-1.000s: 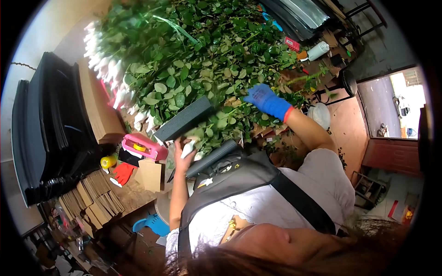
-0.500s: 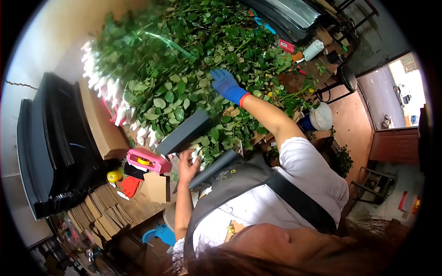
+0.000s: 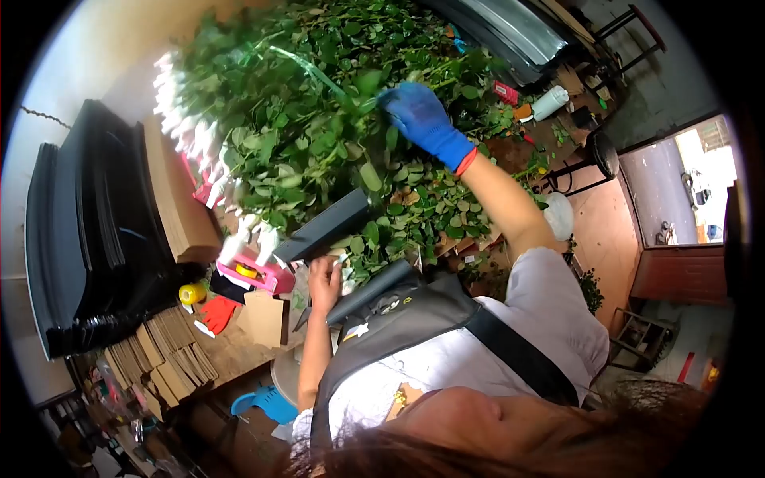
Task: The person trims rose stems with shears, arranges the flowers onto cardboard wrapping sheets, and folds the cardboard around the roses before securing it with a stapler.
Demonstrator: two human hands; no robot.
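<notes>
A large heap of leafy rose stems (image 3: pixel 295 119) covers the table, with white-sleeved flower heads (image 3: pixel 187 131) along its left side. My right hand (image 3: pixel 418 115), in a blue glove with a red cuff, is raised over the heap and closed around some leafy stems. The white heads of stems above the pink tape dispenser (image 3: pixel 267 275) appear to belong to that bunch. My left hand (image 3: pixel 323 283) is bare, its fingers curled at the white-sleeved heads of roses (image 3: pixel 348 279) lying between two dark grey side pieces (image 3: pixel 327 225). Its grip is partly hidden.
Black sheets (image 3: pixel 103 231) stand stacked at the left beside brown cardboard (image 3: pixel 179 199). Yellow tape (image 3: pixel 191 294), a red glove (image 3: pixel 215 315) and cardboard pieces (image 3: pixel 179 350) lie on the near left table. A white bottle (image 3: pixel 550 103) lies at the back right.
My right hand has closed on leafy stems and risen, moving up and right. White-sleeved heads have shifted toward the pink tape dispenser. My left hand has stayed nearly in place.
</notes>
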